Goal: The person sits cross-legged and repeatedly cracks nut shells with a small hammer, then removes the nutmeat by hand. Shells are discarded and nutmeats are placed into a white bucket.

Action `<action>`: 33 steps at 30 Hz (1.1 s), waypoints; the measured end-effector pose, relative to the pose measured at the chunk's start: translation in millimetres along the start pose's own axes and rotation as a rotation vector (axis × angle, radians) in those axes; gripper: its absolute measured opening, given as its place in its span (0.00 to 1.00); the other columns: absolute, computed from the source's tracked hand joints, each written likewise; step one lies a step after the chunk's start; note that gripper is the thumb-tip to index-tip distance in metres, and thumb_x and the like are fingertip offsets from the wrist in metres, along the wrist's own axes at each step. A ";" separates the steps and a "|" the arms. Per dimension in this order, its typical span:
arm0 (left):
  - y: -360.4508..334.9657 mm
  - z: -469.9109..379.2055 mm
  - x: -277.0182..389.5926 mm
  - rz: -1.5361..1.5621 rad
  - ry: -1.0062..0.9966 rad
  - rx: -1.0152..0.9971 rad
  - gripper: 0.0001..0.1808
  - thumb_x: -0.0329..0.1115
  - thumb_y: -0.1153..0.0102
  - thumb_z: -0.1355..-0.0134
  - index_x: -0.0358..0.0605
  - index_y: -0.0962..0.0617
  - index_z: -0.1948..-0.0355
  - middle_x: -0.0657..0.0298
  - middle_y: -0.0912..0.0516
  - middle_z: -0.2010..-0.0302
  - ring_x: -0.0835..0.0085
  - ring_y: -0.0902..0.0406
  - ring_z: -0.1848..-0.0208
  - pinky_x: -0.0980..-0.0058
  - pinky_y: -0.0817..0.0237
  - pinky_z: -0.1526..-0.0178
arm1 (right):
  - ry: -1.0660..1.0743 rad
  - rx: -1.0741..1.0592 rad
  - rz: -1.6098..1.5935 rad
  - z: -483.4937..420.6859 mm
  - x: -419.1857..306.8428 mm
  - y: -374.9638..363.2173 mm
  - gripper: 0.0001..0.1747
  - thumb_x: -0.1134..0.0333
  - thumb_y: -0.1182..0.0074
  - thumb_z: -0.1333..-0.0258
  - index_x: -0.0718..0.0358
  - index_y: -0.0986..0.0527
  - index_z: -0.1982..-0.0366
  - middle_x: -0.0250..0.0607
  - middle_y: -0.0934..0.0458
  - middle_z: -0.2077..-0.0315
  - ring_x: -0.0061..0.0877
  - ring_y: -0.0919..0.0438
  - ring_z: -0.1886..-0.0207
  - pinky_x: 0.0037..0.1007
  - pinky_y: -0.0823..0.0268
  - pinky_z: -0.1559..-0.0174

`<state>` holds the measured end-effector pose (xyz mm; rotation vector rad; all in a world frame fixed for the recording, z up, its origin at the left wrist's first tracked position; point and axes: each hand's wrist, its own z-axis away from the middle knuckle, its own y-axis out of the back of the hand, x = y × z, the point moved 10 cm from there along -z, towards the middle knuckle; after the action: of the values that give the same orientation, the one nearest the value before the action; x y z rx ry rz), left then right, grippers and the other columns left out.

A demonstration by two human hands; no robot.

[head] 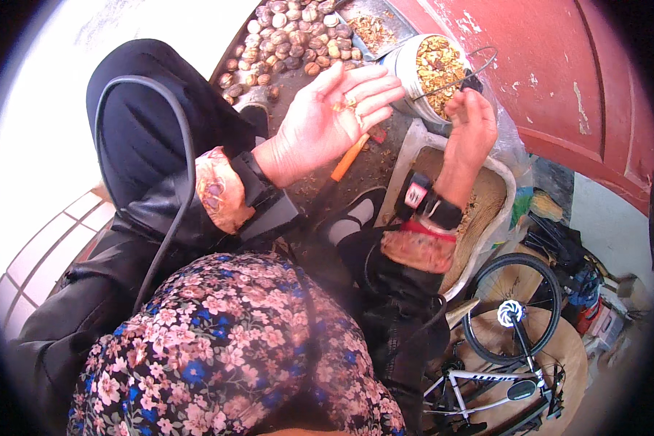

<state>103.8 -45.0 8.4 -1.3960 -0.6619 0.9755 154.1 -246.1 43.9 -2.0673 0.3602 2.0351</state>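
Observation:
My left hand (332, 122) is held palm up with its fingers stretched out. Small pale walnut pieces (349, 104) lie on its palm and at the base of the fingers. My right hand (471, 122) is at the near side of a white bucket (400, 62), fingertips curled together close to the rim; whether anything is between them is hidden. Walnut kernel pieces (438, 60) fill the bucket almost to its top, and its wire handle (447, 87) crosses the opening. Under my left hand an orange tool handle (350, 158) slants over the floor.
Whole walnuts (294, 38) are heaped on the ground ahead, beside a metal dustpan (370, 30) with broken bits. A pale tub (406, 158) stands below my right forearm. To the right are a red door (550, 71) and a bicycle (512, 376). A grey cable (188, 136) loops by my left arm.

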 end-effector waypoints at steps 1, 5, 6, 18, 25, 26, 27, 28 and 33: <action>2.2 1.4 0.5 0.011 0.002 0.016 0.29 0.46 0.70 0.32 0.30 0.40 0.41 0.45 0.39 0.39 0.56 0.44 0.35 0.61 0.51 0.35 | -0.007 -0.116 -0.010 18.5 -7.0 -22.0 0.09 0.72 0.49 0.46 0.70 0.26 0.64 0.38 0.22 0.73 0.21 0.25 0.72 0.21 0.33 0.67; -14.8 3.8 0.4 0.202 0.046 -0.146 0.30 0.47 0.72 0.32 0.29 0.37 0.44 0.44 0.33 0.42 0.55 0.39 0.37 0.61 0.48 0.36 | -0.064 -0.497 0.235 87.9 -19.9 -95.6 0.04 0.76 0.44 0.51 0.66 0.24 0.70 0.32 0.21 0.74 0.15 0.25 0.72 0.18 0.33 0.66; -16.4 4.9 1.2 0.252 0.053 -0.152 0.30 0.48 0.72 0.32 0.29 0.37 0.44 0.44 0.34 0.42 0.55 0.39 0.37 0.61 0.49 0.35 | -0.084 -0.448 0.313 94.9 -18.4 -99.9 0.05 0.75 0.43 0.52 0.67 0.24 0.70 0.33 0.21 0.74 0.16 0.23 0.71 0.19 0.32 0.66; -16.5 10.0 2.7 0.009 -0.001 -0.097 0.31 0.48 0.72 0.31 0.27 0.39 0.43 0.44 0.35 0.42 0.55 0.41 0.37 0.62 0.52 0.34 | -0.015 -0.285 0.411 119.5 -14.6 -108.4 0.04 0.77 0.44 0.51 0.68 0.25 0.70 0.30 0.23 0.76 0.11 0.28 0.75 0.14 0.36 0.73; -16.0 9.6 3.3 0.112 0.020 -0.123 0.32 0.49 0.73 0.31 0.27 0.40 0.42 0.43 0.35 0.42 0.55 0.41 0.36 0.62 0.50 0.34 | -0.159 -0.386 -0.005 118.9 -4.6 -107.4 0.04 0.76 0.52 0.44 0.67 0.27 0.67 0.33 0.26 0.76 0.15 0.30 0.77 0.17 0.37 0.74; -16.2 10.0 3.2 0.127 0.028 -0.131 0.32 0.49 0.73 0.31 0.27 0.40 0.42 0.43 0.35 0.42 0.55 0.41 0.36 0.62 0.50 0.35 | -0.169 -0.396 -0.035 119.6 -4.0 -108.0 0.04 0.76 0.52 0.44 0.67 0.27 0.67 0.32 0.26 0.76 0.15 0.30 0.77 0.17 0.37 0.73; -16.7 10.3 2.8 0.143 0.036 -0.140 0.32 0.49 0.73 0.31 0.27 0.40 0.42 0.43 0.35 0.42 0.55 0.41 0.36 0.62 0.50 0.35 | -0.185 -0.393 -0.062 119.7 -3.1 -107.6 0.04 0.75 0.52 0.44 0.66 0.27 0.67 0.31 0.26 0.77 0.14 0.29 0.76 0.16 0.37 0.71; -16.7 10.2 2.8 0.150 0.038 -0.144 0.32 0.49 0.73 0.31 0.28 0.40 0.42 0.43 0.35 0.42 0.55 0.42 0.36 0.62 0.49 0.35 | -0.203 -0.397 -0.095 120.2 -2.3 -107.9 0.04 0.74 0.52 0.44 0.66 0.27 0.67 0.30 0.26 0.77 0.14 0.29 0.76 0.16 0.37 0.70; -14.8 9.3 2.8 0.141 0.036 -0.144 0.32 0.49 0.73 0.31 0.27 0.40 0.42 0.43 0.35 0.42 0.55 0.42 0.36 0.62 0.49 0.35 | -0.237 -0.393 -0.162 121.5 -0.8 -108.5 0.04 0.74 0.53 0.43 0.65 0.28 0.67 0.34 0.24 0.75 0.16 0.27 0.76 0.17 0.35 0.72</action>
<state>99.7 -36.6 23.5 -1.6006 -0.6229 1.0276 74.2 -104.2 40.7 -1.9382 -0.2606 2.3586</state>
